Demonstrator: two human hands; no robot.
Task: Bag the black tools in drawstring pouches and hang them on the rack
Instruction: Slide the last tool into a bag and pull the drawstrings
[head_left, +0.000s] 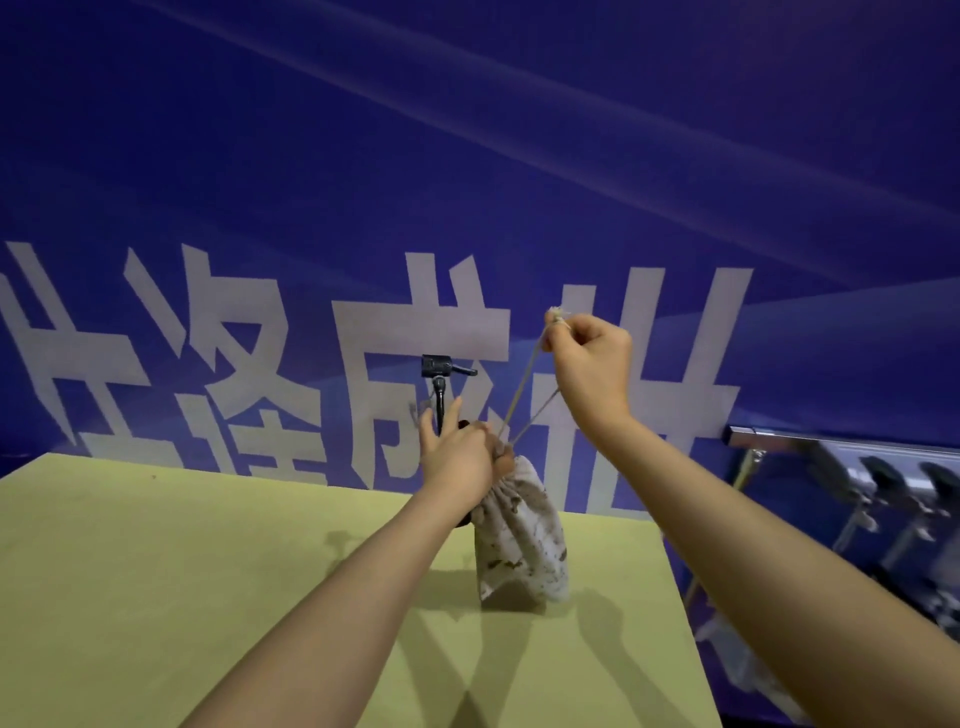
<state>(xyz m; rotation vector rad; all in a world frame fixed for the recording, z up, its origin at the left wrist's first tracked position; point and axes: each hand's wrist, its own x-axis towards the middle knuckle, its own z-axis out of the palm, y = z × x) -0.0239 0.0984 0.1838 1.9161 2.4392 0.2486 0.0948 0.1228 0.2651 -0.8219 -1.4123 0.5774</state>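
Left hand (460, 457) is gripping the pouch (519, 540) neck; right hand (589, 366) is pinching the drawstring (524, 400), best pulled steadily up-right.

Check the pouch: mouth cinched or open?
Mostly cinched: the pouch is gathered at its neck under the left hand, tool sticking out. The right hand pulls the cord taut.

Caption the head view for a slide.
Left hand grips pouch neck; right hand pulls drawstring tight around black tool.
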